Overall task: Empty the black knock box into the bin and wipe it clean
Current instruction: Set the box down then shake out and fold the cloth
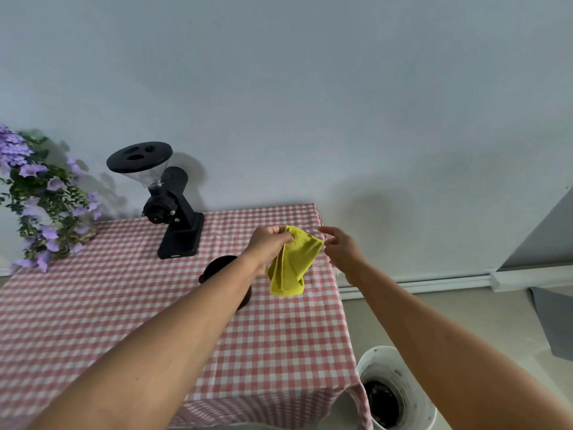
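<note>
A yellow cloth [291, 263] hangs in the air above the table's right side. My left hand [268, 242] pinches its upper left corner. My right hand [341, 248] holds the cloth's upper right corner between fingertips. The black knock box [217, 268] stands on the table below my left forearm, which hides most of it. A white bin [395, 361] stands on the floor by the table's right front corner, with dark coffee grounds at its bottom.
The table carries a red-and-white checked cloth [279, 342]. A black coffee grinder [173, 206] with a clear hopper stands at the back. Purple flowers [40, 200] fill the back left. A white wall runs behind, and a grey mat [555, 321] lies on the floor at right.
</note>
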{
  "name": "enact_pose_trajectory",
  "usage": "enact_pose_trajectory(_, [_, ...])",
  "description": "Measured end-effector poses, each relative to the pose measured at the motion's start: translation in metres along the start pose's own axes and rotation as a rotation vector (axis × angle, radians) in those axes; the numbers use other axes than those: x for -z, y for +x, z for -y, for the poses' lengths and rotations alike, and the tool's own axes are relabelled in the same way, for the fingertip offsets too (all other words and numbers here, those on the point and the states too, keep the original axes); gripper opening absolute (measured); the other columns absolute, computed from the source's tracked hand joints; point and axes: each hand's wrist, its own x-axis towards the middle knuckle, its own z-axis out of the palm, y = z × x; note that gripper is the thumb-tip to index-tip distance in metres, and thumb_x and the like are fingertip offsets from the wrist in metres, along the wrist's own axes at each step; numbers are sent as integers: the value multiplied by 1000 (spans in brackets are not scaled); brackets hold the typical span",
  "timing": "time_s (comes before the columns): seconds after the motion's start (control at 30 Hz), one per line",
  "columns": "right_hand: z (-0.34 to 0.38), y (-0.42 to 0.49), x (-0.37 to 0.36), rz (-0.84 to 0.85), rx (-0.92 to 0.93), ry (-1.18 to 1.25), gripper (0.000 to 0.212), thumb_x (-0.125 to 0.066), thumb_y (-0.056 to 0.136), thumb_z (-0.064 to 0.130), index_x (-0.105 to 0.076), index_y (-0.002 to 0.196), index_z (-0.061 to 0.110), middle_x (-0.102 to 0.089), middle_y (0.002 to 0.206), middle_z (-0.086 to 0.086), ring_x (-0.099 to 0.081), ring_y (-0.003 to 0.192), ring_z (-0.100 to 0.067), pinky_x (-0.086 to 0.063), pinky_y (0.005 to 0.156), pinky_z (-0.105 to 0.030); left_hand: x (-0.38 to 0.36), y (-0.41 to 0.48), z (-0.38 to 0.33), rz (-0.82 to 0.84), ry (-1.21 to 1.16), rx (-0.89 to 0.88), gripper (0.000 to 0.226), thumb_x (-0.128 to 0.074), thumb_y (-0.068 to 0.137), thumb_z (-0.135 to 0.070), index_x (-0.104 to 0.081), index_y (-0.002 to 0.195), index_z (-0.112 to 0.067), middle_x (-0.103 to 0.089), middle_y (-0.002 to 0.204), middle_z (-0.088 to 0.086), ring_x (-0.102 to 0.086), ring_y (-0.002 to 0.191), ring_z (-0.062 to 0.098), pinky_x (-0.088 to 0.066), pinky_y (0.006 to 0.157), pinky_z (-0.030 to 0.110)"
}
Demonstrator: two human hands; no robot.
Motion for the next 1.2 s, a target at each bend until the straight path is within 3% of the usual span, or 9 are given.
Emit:
enact_pose_trajectory(0.13, [-8,3,8,133,59,-220,74,-52,79,-15,-48,142,23,-50,124,-3,-51,111,-23,-45,78,-28,7,3,-9,60,3,-25,12,-60,93,-5,-72,95,-9,-68,76,2,-61,66,12,-52,57,18])
enact_pose_trajectory(0.27, [-13,2,16,232,-11,-208,35,-65,80,-6,-68,111,10,-58,86,-6,-50,79,-17,-42,69,-26,14,10,-7,46,-4,-46,15,-57,93,-7,-69,87,-14,-65,80,6,-58,76,20,-49,73,29])
enact_pose_trajectory(0.37, [-19,2,21,179,-25,-118,9,-71,81,4,-69,81,13,-58,73,-2,-50,72,-14,-42,67,-26,18,10,5,-30,49,-86,18,-53,98,-9,-66,92,-18,-64,85,1,-58,77,14,-48,71,24])
enact_pose_trajectory(0.5, [-24,-2,14,82,42,-62,2,-63,92,11,-65,93,12,-60,76,1,-55,71,-13,-49,71,-30,18,6,41,-86,73,-38,16,-51,103,-18,-66,99,-19,-69,96,6,-64,87,21,-57,80,42])
enact_pose_trajectory(0.67, [-52,-3,-3,-21,14,-192,8,-56,94,19,-59,101,17,-64,93,-7,-63,90,-30,-54,83,-49,4,7,90,-149,67,113,20,-55,100,-18,-69,112,-12,-73,108,12,-70,97,28,-58,89,46])
enact_pose_trajectory(0.8, [-80,-20,-10,-13,-97,-221,21,-55,95,22,-61,113,14,-64,109,-10,-61,101,-29,-51,85,-39,-4,6,135,-150,141,241,21,-58,93,-21,-73,107,-16,-75,107,8,-71,97,29,-58,90,46])
enact_pose_trajectory(1.0, [-110,-40,-16,120,-320,-135,29,-55,89,13,-59,118,19,-63,82,-5,-59,66,-18,-49,53,-26,-6,-7,170,-229,227,346,32,-58,95,-21,-67,126,-16,-72,120,7,-68,102,26,-54,82,32])
enact_pose_trajectory(1.07, [-115,-44,-15,143,-360,-117,37,-50,86,3,-56,119,19,-60,78,-5,-55,57,-15,-48,47,-24,-6,-8,179,-238,281,361,22,-59,94,-18,-70,113,-17,-73,117,8,-68,99,26,-54,82,34])
enact_pose_trajectory(1.2, [-134,-46,-9,305,-300,-230,48,-44,79,-14,-52,117,15,-65,90,-9,-60,69,-14,-54,60,-29,-7,-6,190,-219,426,330,26,-59,92,-15,-70,116,-12,-70,120,7,-65,101,25,-52,89,34])
